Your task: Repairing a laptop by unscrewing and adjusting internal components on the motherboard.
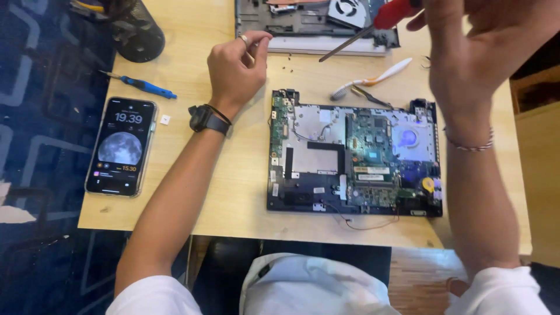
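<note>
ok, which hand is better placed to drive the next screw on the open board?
Right, probably. The right hand already grips the red screwdriver, raised above the board. The left hand holds no tool and rests on the table by loose screws.

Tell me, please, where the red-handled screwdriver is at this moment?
In the head view, the red-handled screwdriver is raised in the right hand near the top edge, its tip slanting down-left over the table, above the opened laptop board.

Light wooden table, opened laptop base, phone, blue screwdriver, white pry tool
</note>
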